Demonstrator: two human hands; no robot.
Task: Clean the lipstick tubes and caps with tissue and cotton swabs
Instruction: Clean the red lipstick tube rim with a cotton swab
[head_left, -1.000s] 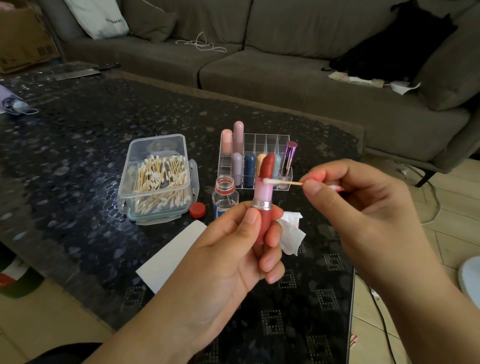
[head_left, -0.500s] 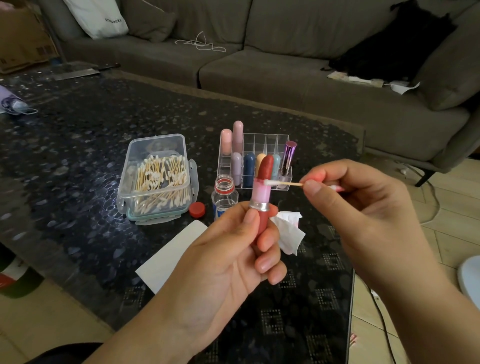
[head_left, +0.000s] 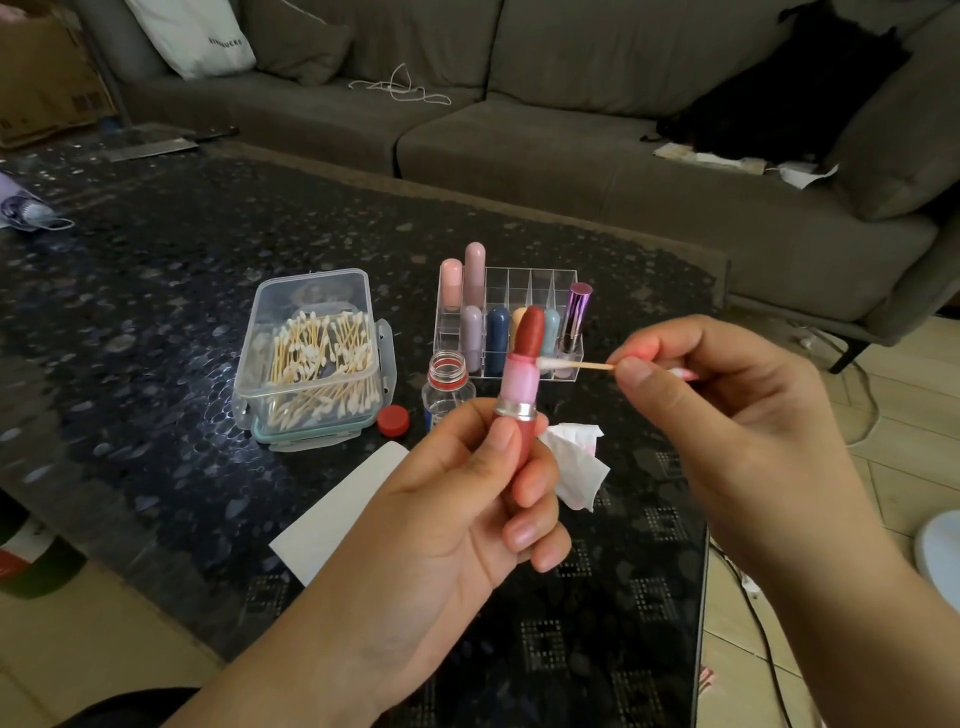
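Dark pebbled glass table (head_left: 156, 291) w/ a grey sofa (head_left: 571, 156) behind, and you're working above the near edge. Your left hand (head_left: 441, 519) is wrapped round the base of the open lipstick tube (head_left: 522, 395), thumb and fingers closed on the red lower barrel, holding it upright. Your right hand (head_left: 727, 415) pinches the cotton swab (head_left: 571, 365) narrow between thumb and forefinger; the white tip touches the pink inner sleeve just under the red bullet, right side. The swab's far end, behind your fingers, looks pink-stained.

Watch outs, judging from this pose:
- Tip sits v. close to the bullet. Drift up and you'll gouge or smear the colour, prob. spreading mess instead of lifting it.
- Thin wooden stick, held far from the tip; push hard and it may flex or snap.
- Grip on the tube is low, so side pressure could tilt it.

Crumpled tissue (head_left: 574, 462) lies on the table just behind your left fingers. Swab box (head_left: 311, 358), open small bottle (head_left: 447, 387) and its red cap (head_left: 393, 420) stand near; other lipsticks wait in the clear organiser (head_left: 519, 291).
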